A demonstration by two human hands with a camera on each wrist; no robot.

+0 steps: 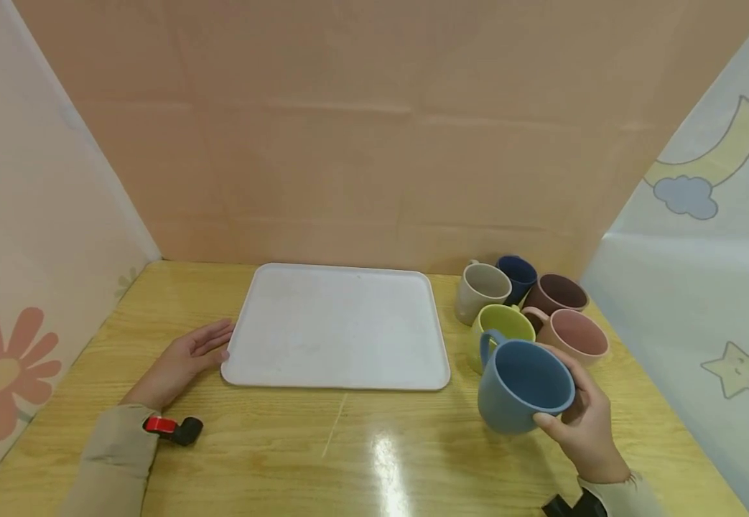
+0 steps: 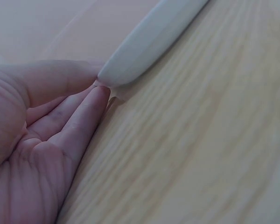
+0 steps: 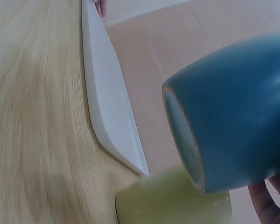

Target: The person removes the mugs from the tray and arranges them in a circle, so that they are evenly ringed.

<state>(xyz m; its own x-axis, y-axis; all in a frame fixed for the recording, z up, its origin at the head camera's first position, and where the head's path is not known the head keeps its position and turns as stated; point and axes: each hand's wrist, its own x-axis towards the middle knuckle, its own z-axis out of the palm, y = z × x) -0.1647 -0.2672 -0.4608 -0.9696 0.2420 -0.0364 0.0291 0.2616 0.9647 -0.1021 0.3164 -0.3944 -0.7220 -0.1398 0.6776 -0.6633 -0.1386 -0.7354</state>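
Note:
My right hand (image 1: 584, 424) grips a blue mug (image 1: 506, 409) by its side, thumb near the rim and fingers round the far wall. The mug is raised off the table, tilted, with its handle toward the back left; its base shows in the right wrist view, in front of the yellow-green mug (image 3: 172, 203). My left hand (image 1: 183, 359) lies beside the left edge of a white rectangular tray (image 1: 335, 327), fingers extended. In the left wrist view, the thumb (image 2: 60, 81) and fingertips meet the tray's rim (image 2: 135, 56).
Behind the blue mug, several mugs cluster at the back right: a beige mug (image 1: 480, 291), a dark blue mug (image 1: 518, 276), a brown mug (image 1: 558, 293) and a pink mug (image 1: 577, 336). Papered walls (image 1: 348, 143) bound the wooden table (image 1: 271, 445) at the back and sides.

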